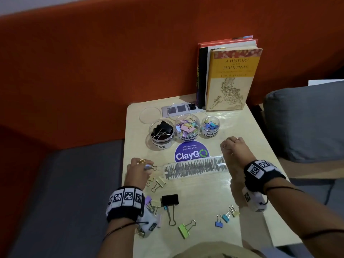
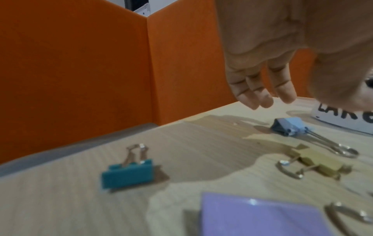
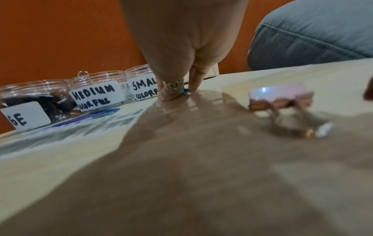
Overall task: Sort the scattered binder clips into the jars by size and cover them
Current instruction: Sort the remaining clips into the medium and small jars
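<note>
Three open clear jars stand mid-table: large [image 1: 161, 134] with black clips, medium [image 1: 187, 127] and small [image 1: 210, 125] with coloured clips. Two clear lids [image 1: 149, 115] lie behind them. My left hand [image 1: 147, 164] hovers with straight fingers [image 2: 266, 97] just above a light blue clip [image 2: 286, 127], not touching it. My right hand [image 1: 226, 147] is down on the table right of the small jar, thumb and finger pinching a small blue clip [image 3: 185, 91]. Loose clips lie near me: a large black one [image 1: 169, 199], green [image 1: 184, 229], yellow [image 2: 321, 164], teal [image 2: 128, 173], pink [image 3: 280, 99].
Books [image 1: 229, 77] stand at the table's back right. A round blue sticker [image 1: 191, 153] and a scribbled tape strip [image 1: 195, 167] lie between my hands. A grey cushion [image 1: 305, 123] sits right of the table, and orange panels rise behind and to the left.
</note>
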{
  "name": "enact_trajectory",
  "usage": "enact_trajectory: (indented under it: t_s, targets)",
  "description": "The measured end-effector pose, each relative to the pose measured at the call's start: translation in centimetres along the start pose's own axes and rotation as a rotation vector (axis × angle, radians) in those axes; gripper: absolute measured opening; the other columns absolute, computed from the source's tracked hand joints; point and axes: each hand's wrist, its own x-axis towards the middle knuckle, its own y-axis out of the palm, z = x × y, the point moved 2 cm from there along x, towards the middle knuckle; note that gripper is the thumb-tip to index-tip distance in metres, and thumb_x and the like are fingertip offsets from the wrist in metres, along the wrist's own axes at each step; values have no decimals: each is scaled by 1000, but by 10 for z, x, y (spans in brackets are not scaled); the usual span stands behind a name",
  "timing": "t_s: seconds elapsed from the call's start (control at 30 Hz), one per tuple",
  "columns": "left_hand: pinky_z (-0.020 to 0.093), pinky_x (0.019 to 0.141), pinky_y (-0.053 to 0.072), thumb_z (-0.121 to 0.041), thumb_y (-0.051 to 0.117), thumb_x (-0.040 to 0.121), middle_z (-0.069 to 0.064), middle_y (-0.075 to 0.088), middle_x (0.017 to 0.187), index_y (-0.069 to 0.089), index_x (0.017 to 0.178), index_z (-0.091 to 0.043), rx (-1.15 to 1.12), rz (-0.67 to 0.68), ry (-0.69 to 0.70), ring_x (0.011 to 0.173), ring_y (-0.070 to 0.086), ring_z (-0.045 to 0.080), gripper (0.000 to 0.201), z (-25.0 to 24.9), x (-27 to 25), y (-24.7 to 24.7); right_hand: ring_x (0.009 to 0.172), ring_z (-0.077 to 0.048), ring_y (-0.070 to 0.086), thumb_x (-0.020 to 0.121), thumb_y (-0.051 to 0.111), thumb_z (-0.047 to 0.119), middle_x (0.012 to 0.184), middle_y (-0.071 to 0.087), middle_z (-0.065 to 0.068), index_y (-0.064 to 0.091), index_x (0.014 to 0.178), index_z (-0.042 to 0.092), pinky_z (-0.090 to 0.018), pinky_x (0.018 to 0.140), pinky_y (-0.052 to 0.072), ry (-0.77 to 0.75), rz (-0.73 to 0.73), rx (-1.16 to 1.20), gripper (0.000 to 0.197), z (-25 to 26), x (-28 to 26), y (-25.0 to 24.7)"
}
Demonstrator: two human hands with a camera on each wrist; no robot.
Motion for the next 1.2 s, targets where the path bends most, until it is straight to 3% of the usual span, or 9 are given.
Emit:
enact_trajectory:
  t_s: [0.13, 0.27, 0.43, 0.53, 0.7, 0.87, 1.03, 1.13, 1.2]
  targets:
    - [43, 95, 49, -11, 72, 77, 5, 54, 117, 69, 91, -38, -142, 85, -41, 109, 55, 30, 31, 27, -34, 6, 88, -37, 55, 73, 54, 0, 94, 60, -18, 63, 91, 4, -32, 75, 23, -20, -58, 0, 21, 7, 3, -6]
    - [21, 94, 42, -19, 83, 67, -14, 44, 109, 64, 107, -28, -89, 187, -46, 106, 48, 10, 46, 35, -78, 14, 91, -36, 51, 71, 68, 6, 92, 60, -12, 61, 86, 12, -28, 74, 22, 24, -78, 45, 18, 15, -2, 5]
    - [21, 85, 41, -18, 81, 69, -14, 45, 109, 56, 109, -30, -70, 166, -46, 103, 48, 11, 49, 25, -93, 22, 94, -33, 46, 76, 65, 4, 98, 57, -13, 59, 96, 10, -32, 76, 32, 25, -78, 56, 22, 27, -8, 8]
    - [27, 83, 47, -11, 77, 72, -10, 52, 103, 53, 104, -24, -101, 151, -60, 92, 55, 12, 43, 18, -91, 22, 78, -20, 49, 80, 56, 1, 93, 52, -14, 60, 94, 9, -22, 67, 36, 72, -70, 141, 16, 31, -13, 3]
    - [22, 63, 42, -3, 71, 75, -9, 51, 70, 53, 90, -17, -238, 128, -77, 63, 50, 7, 27, 8, -84, 22, 81, -32, 53, 75, 54, -7, 95, 55, -20, 62, 89, 8, -26, 70, 38, 122, -82, 217, 22, 31, -14, 4]
    - [16, 57, 47, 1, 66, 81, -4, 58, 71, 56, 82, -20, -503, 1, -77, 62, 55, 6, 23, -13, -76, 16, 74, -32, 57, 67, 52, -19, 84, 59, -22, 64, 71, 7, -36, 69, 53, 111, -136, 391, 29, 29, -16, 4]
    - [25, 70, 55, -8, 63, 87, -1, 62, 83, 61, 100, -12, -523, -118, 53, 78, 61, 15, 14, -70, -33, -4, 79, -33, 55, 69, 59, -16, 81, 62, -22, 69, 72, 0, -23, 68, 37, 160, -156, 396, 20, 31, -24, -5]
    - [30, 74, 54, -12, 62, 89, 2, 62, 84, 60, 109, -9, -512, -185, 106, 78, 61, 17, 21, -109, 1, -14, 76, -31, 59, 70, 63, -11, 76, 68, -19, 70, 69, 4, -24, 66, 41, 180, -130, 420, 16, 29, -24, -8]
    - [34, 78, 54, -15, 61, 89, 3, 67, 87, 62, 108, -9, -450, -228, 94, 80, 64, 19, 20, -129, 25, -18, 69, -26, 62, 70, 63, -8, 68, 69, -13, 69, 64, 7, -9, 57, 42, 215, -124, 496, 17, 27, -23, -10]
